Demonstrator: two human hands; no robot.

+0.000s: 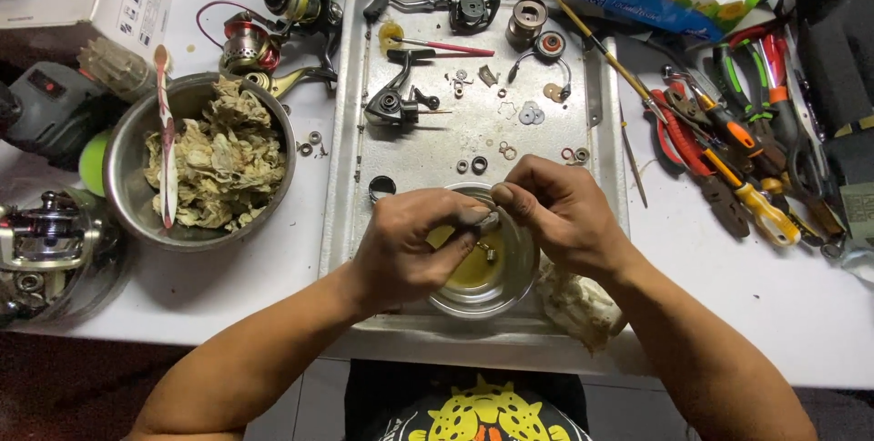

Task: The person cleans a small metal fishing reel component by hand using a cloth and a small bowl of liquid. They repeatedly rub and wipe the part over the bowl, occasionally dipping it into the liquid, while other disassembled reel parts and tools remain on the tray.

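Where our two hands meet over the small glass bowl [482, 263] at the 6 o'clock end of the metal tray [341, 177], most of what we hold is hidden. Our left hand [410, 245] and right hand [560, 213] each have their grip pinched shut on a small metal part [489, 221], of which only a sliver shows between the fingertips; its kind is too small to make out. The bowl holds a yellowish liquid with another tiny piece in it, half covered by our fingers. A stained rag [578, 304] at 4 o'clock of the bowl is partly under our right wrist. On the white worktop [801, 314], a steel bowl of crumpled wads [205, 163] sits at 9 o'clock, pliers and screwdrivers [737, 159] at 3 o'clock, partly cut off.
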